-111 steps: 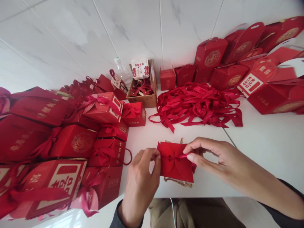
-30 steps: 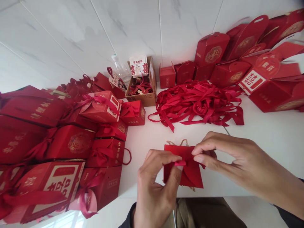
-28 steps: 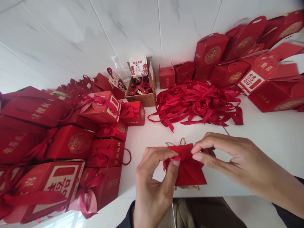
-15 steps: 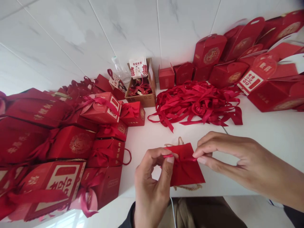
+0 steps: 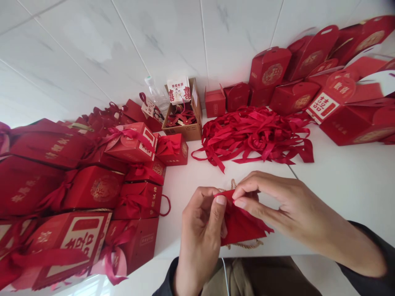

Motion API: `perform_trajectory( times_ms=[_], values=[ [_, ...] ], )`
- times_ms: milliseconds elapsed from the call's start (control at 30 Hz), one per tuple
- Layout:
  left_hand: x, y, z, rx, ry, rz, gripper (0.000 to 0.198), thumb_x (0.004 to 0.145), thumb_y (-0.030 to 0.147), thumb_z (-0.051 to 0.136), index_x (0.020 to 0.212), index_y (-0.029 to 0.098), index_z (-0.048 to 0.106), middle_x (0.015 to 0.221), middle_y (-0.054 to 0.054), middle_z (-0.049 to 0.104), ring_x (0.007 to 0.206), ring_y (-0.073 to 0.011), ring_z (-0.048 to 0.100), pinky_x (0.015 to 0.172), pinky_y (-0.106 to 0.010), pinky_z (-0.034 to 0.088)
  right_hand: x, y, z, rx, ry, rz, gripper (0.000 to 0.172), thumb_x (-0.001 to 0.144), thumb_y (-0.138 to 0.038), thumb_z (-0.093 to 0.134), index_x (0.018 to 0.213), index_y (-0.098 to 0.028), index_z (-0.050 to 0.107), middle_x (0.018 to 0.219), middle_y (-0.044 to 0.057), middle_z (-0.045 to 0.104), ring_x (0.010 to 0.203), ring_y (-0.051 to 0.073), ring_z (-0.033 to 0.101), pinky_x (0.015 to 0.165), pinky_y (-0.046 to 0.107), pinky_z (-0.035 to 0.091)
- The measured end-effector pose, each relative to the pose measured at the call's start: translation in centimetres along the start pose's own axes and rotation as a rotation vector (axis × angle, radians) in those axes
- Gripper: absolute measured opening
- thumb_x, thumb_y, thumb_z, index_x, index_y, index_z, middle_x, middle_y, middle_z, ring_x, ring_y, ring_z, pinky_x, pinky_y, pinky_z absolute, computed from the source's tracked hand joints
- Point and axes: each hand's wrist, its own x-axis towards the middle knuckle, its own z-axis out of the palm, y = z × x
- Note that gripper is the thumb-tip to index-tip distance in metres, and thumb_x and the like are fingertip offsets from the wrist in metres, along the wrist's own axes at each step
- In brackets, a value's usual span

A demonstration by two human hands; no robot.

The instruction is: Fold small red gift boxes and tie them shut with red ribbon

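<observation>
A small red gift box (image 5: pixel 239 237) rests near the front edge of the white table, a twisted gold cord (image 5: pixel 249 245) showing along its near side. Red ribbon (image 5: pixel 254 222) lies across its top, one notched end trailing past the right edge. My left hand (image 5: pixel 200 228) pinches the ribbon between thumb and forefinger at the box's upper left. Just to the right, thumb and fingers of my right hand (image 5: pixel 274 201) are closed on the same ribbon above the box. The fingers hide most of the knot or loop.
Stacked red gift boxes (image 5: pixel 95 187) with bows crowd the left. A heap of loose red ribbons (image 5: pixel 256 133) lies beyond my hands. Behind stand a cardboard box (image 5: pixel 188 130) of tags and a clear bottle (image 5: pixel 154 91). More red boxes (image 5: pixel 348 117) line the back right.
My right hand has moved left, close to my left hand. The ribbon stretched between them is now gathered, and a loose end hangs over the box's right side.
</observation>
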Motion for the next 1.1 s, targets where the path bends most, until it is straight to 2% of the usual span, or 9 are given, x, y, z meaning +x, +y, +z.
perform_trajectory(
  times_ms=[100, 267, 433, 533, 633, 733, 867, 967, 1100],
  values=[
    [0.2, 0.1, 0.3, -0.090, 0.028, -0.012, 0.038, 0.096, 0.056, 0.067, 0.093, 0.020, 0.057, 0.049, 0.009, 0.052, 0.038, -0.0049, 0.045, 0.042, -0.013, 0.037, 0.1, 0.1, 0.1, 0.020, -0.008, 0.009, 0.005, 0.105, -0.024, 0.065, 0.101, -0.025, 0.067, 0.093, -0.006, 0.071, 0.080, 0.008, 0.068, 0.075, 0.018, 0.051],
    [0.1, 0.0, 0.7, -0.207, 0.058, -0.080, 0.040, 0.091, 0.056, 0.074, 0.092, 0.019, 0.060, 0.063, 0.007, 0.061, 0.035, -0.0026, 0.047, 0.035, -0.012, 0.034, -0.1, -0.1, -0.2, 0.019, -0.028, -0.018, 0.008, 0.106, -0.024, 0.063, 0.100, -0.025, 0.067, 0.093, -0.005, 0.070, 0.083, 0.009, 0.068, 0.077, 0.019, 0.052],
    [0.1, -0.1, 0.8, -0.245, -0.005, -0.148, 0.043, 0.089, 0.059, 0.074, 0.092, 0.017, 0.065, 0.060, 0.007, 0.057, 0.032, -0.0008, 0.041, 0.032, -0.011, 0.027, -0.1, 0.0, -0.4, 0.043, -0.052, -0.049, 0.009, 0.107, -0.027, 0.061, 0.102, -0.024, 0.069, 0.095, -0.002, 0.067, 0.083, 0.011, 0.068, 0.075, 0.021, 0.053],
    [0.2, 0.2, 0.7, -0.201, -0.069, -0.157, 0.047, 0.089, 0.060, 0.074, 0.088, 0.014, 0.068, 0.060, 0.005, 0.056, 0.035, -0.0020, 0.044, 0.035, -0.012, 0.031, 0.0, -0.1, -0.3, 0.055, -0.054, -0.058, 0.007, 0.105, -0.022, 0.064, 0.105, -0.025, 0.071, 0.097, -0.002, 0.068, 0.085, 0.010, 0.069, 0.077, 0.020, 0.053],
    [-0.1, 0.5, 0.3, -0.160, -0.158, -0.129, 0.045, 0.096, 0.056, 0.067, 0.086, 0.012, 0.071, 0.062, 0.003, 0.057, 0.042, -0.0027, 0.048, 0.042, -0.014, 0.036, 0.1, -0.2, -0.1, 0.061, -0.054, -0.031, 0.010, 0.104, -0.019, 0.064, 0.106, -0.024, 0.072, 0.098, -0.002, 0.071, 0.089, 0.010, 0.070, 0.080, 0.018, 0.053],
    [-0.6, 0.7, -0.2, -0.171, -0.221, -0.098, 0.037, 0.101, 0.050, 0.063, 0.103, 0.015, 0.075, 0.070, 0.001, 0.059, 0.055, -0.0048, 0.052, 0.053, -0.015, 0.043, 0.0, -0.3, 0.1, 0.056, -0.019, 0.005, 0.007, 0.104, -0.022, 0.065, 0.101, -0.025, 0.070, 0.094, -0.005, 0.071, 0.084, 0.008, 0.069, 0.078, 0.017, 0.052],
    [-1.0, 1.0, -0.3, -0.170, -0.305, -0.072, 0.034, 0.097, 0.043, 0.071, 0.119, 0.018, 0.073, 0.083, -0.001, 0.060, 0.067, -0.0078, 0.050, 0.061, -0.017, 0.047, -0.3, -0.5, 0.1, 0.030, -0.047, 0.021, 0.007, 0.102, -0.019, 0.067, 0.102, -0.026, 0.068, 0.096, -0.006, 0.072, 0.086, 0.009, 0.069, 0.079, 0.018, 0.052],
    [-0.7, 0.9, -0.1, -0.119, -0.271, -0.090, 0.033, 0.098, 0.046, 0.068, 0.108, 0.015, 0.075, 0.070, 0.002, 0.055, 0.059, -0.0069, 0.044, 0.054, -0.016, 0.041, -0.4, -0.7, 0.0, 0.015, -0.089, -0.003, 0.012, 0.108, -0.020, 0.057, 0.110, -0.027, 0.067, 0.103, -0.003, 0.072, 0.094, 0.012, 0.069, 0.082, 0.021, 0.053],
    [-0.3, 0.6, -0.2, -0.070, -0.170, -0.133, 0.041, 0.097, 0.053, 0.066, 0.086, 0.014, 0.071, 0.063, 0.002, 0.055, 0.052, -0.0060, 0.045, 0.051, -0.018, 0.036, -0.6, -0.6, 0.0, -0.021, -0.040, -0.003, 0.011, 0.109, -0.025, 0.053, 0.113, -0.028, 0.063, 0.109, 0.001, 0.069, 0.101, 0.017, 0.068, 0.087, 0.029, 0.053]
  ],
)
